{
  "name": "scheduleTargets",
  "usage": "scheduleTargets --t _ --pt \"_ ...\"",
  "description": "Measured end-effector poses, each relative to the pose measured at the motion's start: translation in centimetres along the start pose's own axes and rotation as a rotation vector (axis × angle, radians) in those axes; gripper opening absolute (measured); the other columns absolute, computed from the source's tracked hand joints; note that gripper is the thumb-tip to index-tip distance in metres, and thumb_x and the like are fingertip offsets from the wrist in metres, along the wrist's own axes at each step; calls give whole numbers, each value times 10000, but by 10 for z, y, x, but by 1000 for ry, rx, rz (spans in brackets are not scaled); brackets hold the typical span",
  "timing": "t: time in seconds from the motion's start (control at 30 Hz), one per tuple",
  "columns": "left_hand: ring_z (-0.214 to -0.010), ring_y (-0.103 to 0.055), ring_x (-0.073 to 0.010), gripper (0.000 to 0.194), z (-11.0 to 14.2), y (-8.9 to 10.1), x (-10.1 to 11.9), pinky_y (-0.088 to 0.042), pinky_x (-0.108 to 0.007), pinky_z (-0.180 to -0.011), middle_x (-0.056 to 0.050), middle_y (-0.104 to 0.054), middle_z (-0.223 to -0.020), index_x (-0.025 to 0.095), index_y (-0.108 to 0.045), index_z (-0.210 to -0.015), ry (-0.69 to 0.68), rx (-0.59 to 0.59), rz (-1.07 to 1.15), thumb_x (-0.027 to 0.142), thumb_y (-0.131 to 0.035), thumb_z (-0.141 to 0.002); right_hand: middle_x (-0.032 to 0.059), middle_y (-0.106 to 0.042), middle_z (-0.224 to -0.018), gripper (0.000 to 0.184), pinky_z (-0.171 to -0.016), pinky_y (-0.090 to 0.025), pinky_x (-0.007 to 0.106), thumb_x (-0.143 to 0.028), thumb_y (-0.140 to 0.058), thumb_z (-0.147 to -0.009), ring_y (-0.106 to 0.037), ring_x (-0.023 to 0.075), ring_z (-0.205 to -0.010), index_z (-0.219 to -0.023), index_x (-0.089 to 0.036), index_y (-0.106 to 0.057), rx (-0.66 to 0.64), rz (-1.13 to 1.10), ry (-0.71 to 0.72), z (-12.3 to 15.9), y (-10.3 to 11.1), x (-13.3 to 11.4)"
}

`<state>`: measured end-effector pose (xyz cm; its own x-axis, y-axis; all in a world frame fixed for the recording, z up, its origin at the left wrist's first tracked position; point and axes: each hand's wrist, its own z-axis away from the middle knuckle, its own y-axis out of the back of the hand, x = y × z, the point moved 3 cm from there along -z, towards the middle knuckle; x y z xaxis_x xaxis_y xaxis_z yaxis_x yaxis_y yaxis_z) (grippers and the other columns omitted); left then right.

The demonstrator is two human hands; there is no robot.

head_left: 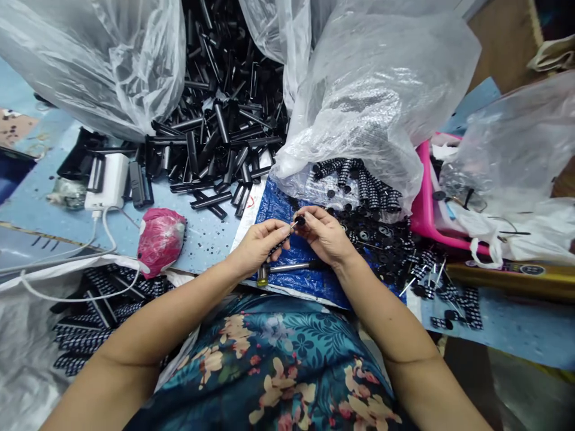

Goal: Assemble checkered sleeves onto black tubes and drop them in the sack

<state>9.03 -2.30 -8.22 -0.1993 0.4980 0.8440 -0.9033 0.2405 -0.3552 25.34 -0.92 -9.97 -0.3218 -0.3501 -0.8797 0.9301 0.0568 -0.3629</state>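
Observation:
My left hand (265,242) is closed around a dark piece with a thin metal rod (293,225) pointing up toward the right. Fingertips of my right hand (327,236) pinch a small round black cap (300,221) at the rod's end. Whether the rod sits inside the cap cannot be made out. Just under my left hand is a yellow-ended object (262,275), partly hidden. A metal shaft (291,267) lies across the blue sheet (281,206) below both hands. Many black round caps (381,245) are piled right of my right hand.
Black plastic tubes (215,137) heap at the back between clear plastic bags (359,90). Patterned black-and-white tubes (371,188) spill from the right bag. A pink bin (420,203) stands right. Left are a pink wrapped bundle (162,239) and a white box with cables (113,179).

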Motion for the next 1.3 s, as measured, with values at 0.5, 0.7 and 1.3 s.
scheduleTargets --t 0.5,0.7,1.3 --pt "-415 -479 -60 551 5 -6 -7 -290 -163 -391 32 -653 -676 213 -556 -1252 -73 31 0 504 -752 -827 22 -719 -958 372 -846 -568 343 -551 -720 -833 -676 173 -879 -1051 -255 -668 28 401 314 6 10 -3" --pt "-430 -497 -72 463 0 -1 2 -304 -171 -393 5 -648 -668 176 -649 -1115 -35 103 132 505 -762 -810 154 -701 -1050 135 -983 -458 492 -244 -574 -899 -597 318 -1058 -985 -189 -663 367 1486 433 -44 67 -53" --pt "-419 -464 -48 457 7 -12 -2 -296 -168 -404 11 -631 -641 141 -646 -892 53 -39 -40 552 -792 -756 -5 -714 -929 289 -781 -581 269 -469 -793 -798 -650 126 -850 -1002 -269 -752 -11 -6 82 21 8 4"
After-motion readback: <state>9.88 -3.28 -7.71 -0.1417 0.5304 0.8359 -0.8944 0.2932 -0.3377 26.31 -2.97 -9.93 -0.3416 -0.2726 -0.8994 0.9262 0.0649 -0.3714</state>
